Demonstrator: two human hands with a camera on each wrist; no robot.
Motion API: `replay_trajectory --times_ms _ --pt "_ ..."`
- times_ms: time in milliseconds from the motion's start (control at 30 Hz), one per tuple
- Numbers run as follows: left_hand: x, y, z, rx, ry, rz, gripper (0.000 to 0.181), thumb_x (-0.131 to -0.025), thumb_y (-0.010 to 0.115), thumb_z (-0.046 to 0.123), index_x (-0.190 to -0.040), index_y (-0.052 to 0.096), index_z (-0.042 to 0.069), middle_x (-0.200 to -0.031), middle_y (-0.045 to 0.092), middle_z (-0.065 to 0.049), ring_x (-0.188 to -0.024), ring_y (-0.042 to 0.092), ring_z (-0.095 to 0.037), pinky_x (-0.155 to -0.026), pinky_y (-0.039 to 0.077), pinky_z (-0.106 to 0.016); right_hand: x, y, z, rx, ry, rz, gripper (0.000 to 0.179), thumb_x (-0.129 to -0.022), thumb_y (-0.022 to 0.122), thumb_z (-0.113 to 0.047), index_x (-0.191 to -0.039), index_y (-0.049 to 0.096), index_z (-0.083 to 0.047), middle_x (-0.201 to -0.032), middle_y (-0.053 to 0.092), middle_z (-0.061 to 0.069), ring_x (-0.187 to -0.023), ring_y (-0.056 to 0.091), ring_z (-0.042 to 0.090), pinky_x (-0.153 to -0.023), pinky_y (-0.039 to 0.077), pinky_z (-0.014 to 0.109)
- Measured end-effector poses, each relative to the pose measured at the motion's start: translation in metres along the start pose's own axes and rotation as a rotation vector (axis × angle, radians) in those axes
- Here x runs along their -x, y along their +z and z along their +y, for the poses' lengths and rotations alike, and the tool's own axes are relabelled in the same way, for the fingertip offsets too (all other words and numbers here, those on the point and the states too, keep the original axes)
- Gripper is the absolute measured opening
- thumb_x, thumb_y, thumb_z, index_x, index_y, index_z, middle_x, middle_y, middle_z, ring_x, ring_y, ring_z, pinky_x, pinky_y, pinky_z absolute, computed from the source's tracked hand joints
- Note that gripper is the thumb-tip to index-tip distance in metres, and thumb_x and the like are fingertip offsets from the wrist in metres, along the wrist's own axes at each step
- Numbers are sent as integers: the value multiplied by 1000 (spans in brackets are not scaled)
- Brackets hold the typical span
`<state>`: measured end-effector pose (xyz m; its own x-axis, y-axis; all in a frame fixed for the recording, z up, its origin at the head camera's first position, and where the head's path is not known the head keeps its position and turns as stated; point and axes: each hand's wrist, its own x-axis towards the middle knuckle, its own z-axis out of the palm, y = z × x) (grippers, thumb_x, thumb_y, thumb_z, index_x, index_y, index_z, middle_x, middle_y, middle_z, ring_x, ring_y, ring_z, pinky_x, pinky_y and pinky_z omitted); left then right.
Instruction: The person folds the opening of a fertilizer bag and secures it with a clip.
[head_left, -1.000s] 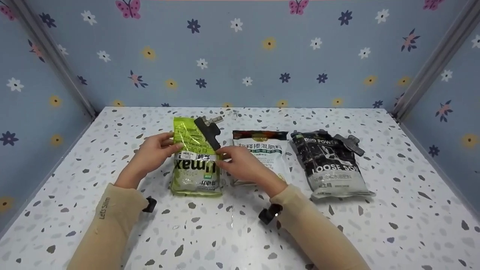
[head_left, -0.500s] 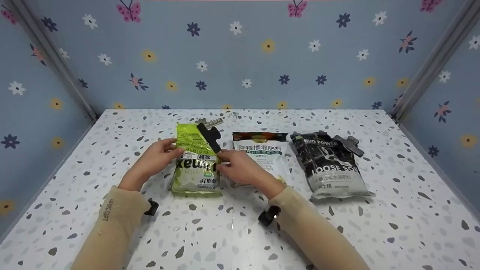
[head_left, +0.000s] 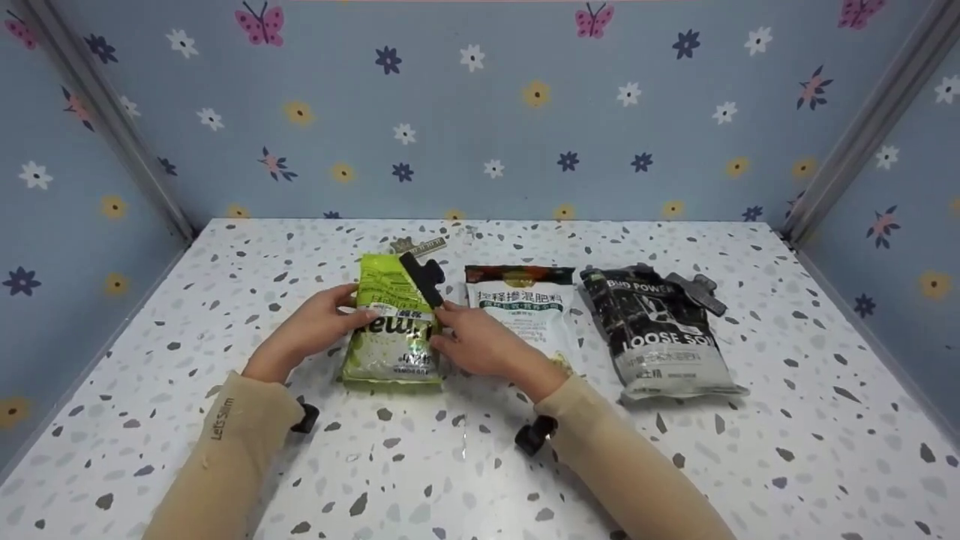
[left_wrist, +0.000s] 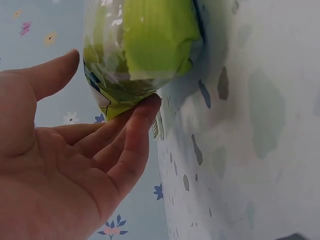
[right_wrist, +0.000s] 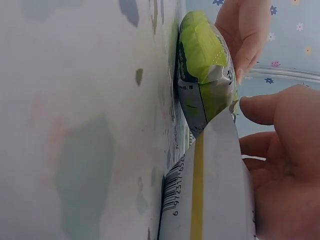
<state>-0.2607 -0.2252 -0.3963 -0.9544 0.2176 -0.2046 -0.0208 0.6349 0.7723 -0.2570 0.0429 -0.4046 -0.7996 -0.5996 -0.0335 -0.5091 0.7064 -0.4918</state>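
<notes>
A green fertilizer bag (head_left: 397, 352) lies on the left of the table, its printing upside down. A black bag clip (head_left: 424, 280) sits slantwise across its far right corner. My left hand (head_left: 319, 324) is at the bag's left side; in the left wrist view the fingertips (left_wrist: 150, 102) touch its underside edge while the thumb stays apart. My right hand (head_left: 484, 339) is at the right side, with its index finger by the clip's near end. In the right wrist view the right thumb (right_wrist: 257, 109) meets the bag's edge, and the fingers are loosely bent.
Right of the green bag lie a white fertilizer bag (head_left: 525, 304), partly under my right hand, and a black-and-grey soil bag (head_left: 667, 337) with a dark clip (head_left: 697, 291) on its corner. A small metal-looking clip (head_left: 424, 246) lies behind the green bag. Patterned walls enclose the table.
The green bag's far end has shifted right and toward me, the black clip moving with it. Both hands have moved slightly toward me and right, staying at its sides.
</notes>
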Motion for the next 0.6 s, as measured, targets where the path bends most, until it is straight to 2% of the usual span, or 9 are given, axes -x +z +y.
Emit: replay_trajectory --times_ms 267,400,500,600 --pt "2 0 0 -18 -45 1 90 -97 63 47 -158 16 2 -150 37 -27 -127 49 -39 -101 44 -52 0 0 -1 -5 -16 33 54 -103 56 -30 -146 46 0 -153 42 15 -137 44 31 -113 31 38" --pt "1 3 1 -32 -58 -2 86 -98 60 48 -158 17 3 -151 36 -26 -129 48 -39 -100 44 -52 0 -1 -1 31 -42 34 40 -103 55 -32 -130 60 -2 -130 62 11 -120 58 27 -105 43 38" --pt "0 4 1 -50 -61 3 84 -99 59 47 -158 19 2 -151 37 -26 -130 46 -40 -100 44 -51 0 -1 0 43 -55 42 29 -103 55 -33 -116 63 -8 -110 65 6 -106 62 23 -97 48 37" --pt "1 4 0 -74 -63 24 82 -99 59 47 -156 23 -1 -148 40 -28 -128 48 -40 -99 45 -50 0 0 0 7 -67 52 23 -102 57 -32 -109 64 -11 -103 65 1 -98 63 20 -91 50 35"
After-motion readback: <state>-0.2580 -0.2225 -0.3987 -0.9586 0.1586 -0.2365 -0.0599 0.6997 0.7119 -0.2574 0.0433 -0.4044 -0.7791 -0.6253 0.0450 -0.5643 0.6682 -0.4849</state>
